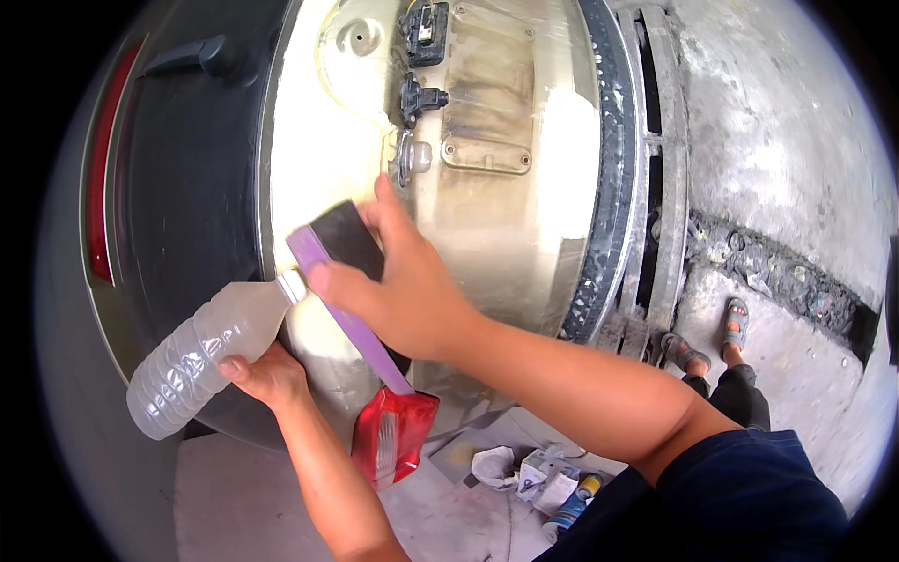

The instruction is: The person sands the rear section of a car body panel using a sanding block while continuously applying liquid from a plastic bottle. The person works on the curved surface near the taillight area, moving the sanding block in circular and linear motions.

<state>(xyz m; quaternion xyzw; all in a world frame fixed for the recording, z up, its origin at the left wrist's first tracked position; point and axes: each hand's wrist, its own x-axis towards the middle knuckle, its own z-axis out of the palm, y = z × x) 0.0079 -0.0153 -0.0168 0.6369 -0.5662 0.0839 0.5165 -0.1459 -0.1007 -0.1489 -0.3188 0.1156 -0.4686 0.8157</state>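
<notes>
My left hand point(270, 375) grips a ridged translucent plastic bottle point(192, 361) from below, tilted with its white cap point(291, 288) toward the bumper. My right hand point(398, 290) is closed on a purple sanding block point(370, 351) with a black sheet point(344, 231) on it, held over the pale beige bumper panel point(506, 234). Both the bottle's cap and the block are close together; whether they touch I cannot tell. Just below the block, a red lamp point(393, 436) with a clear strip is partly in view. Black fittings point(423, 98) and a thin yellow cable sit along the panel above my right hand.
A dark tailgate point(197, 140) with wiper and red light strip point(108, 164) is on the left. Right are a metal grate point(665, 253), rough concrete point(768, 131) and sandalled feet point(735, 323), apparently mine. Below lie papers, boxes and small containers point(548, 478) on the floor.
</notes>
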